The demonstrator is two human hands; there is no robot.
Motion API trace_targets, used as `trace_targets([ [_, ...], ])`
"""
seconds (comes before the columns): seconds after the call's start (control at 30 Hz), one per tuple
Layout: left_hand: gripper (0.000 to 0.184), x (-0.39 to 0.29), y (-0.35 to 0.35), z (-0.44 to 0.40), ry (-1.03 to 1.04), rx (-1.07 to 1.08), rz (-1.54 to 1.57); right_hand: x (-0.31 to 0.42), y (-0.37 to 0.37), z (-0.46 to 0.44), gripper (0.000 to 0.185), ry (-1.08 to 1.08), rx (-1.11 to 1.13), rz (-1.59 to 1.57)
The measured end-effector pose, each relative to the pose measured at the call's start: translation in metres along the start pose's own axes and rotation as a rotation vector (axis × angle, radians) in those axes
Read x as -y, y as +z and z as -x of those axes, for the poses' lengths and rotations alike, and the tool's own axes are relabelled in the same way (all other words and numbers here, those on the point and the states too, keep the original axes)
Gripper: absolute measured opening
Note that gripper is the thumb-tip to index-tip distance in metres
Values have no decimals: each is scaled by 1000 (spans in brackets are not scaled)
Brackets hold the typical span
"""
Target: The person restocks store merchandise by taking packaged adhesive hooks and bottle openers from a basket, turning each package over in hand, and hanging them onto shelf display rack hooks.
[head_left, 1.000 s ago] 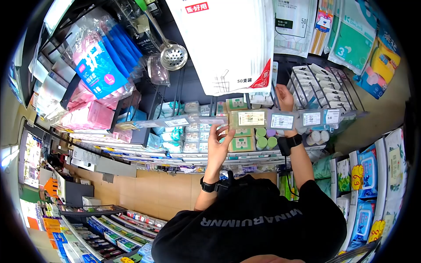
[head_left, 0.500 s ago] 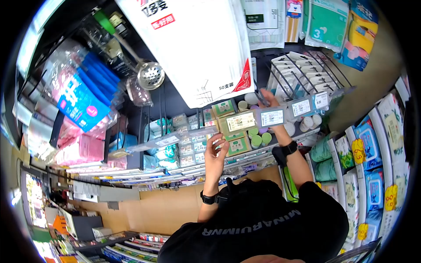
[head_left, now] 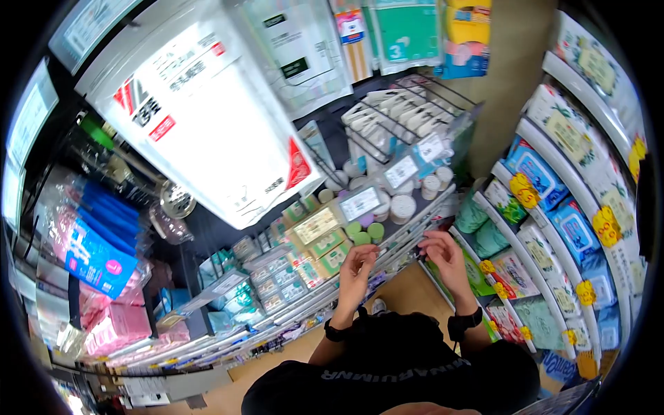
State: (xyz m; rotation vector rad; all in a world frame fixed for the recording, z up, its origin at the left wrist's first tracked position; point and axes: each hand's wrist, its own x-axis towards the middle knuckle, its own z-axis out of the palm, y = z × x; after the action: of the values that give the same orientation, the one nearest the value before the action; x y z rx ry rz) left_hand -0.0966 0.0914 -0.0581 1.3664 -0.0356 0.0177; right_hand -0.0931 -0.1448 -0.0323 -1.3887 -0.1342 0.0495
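My left hand is in front of the shelf edge, with its fingers loosely bent and nothing visible in them. It is closest to some green-lidded round containers and a green box; whether it touches them I cannot tell. To its right, my right hand hovers with fingers apart and half curled, holding nothing. White round containers stand on the shelf beyond it. Clear price-tag holders, one with a white label, hang along the front of these goods.
A large white hanging pack juts out above the shelf. Wire hooks stick out at the back right. A slotted metal spoon hangs at left. On the right, a rack holds blue wipe packs.
My right hand has come back from among the shelf goods behind the price tags to in front of the shelf. My left hand stays in front. The view has turned to the right.
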Motion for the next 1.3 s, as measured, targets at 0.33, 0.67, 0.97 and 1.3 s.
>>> trace_targets([
  [0.33,15,8,120,43,-68,328,121,47,-47,150,51,-187,-443,15],
  [0.67,16,17,252,187,-185,826,161,78,-75,379,44,-288,-962,118],
  [0.97,20,35,326,324,-339,1252,144,89,-78,538,38,-382,-1314,132],
  [1.3,19,41,407,393,-368,1514,101,84,-83,637,36,-402,-1565,114],
])
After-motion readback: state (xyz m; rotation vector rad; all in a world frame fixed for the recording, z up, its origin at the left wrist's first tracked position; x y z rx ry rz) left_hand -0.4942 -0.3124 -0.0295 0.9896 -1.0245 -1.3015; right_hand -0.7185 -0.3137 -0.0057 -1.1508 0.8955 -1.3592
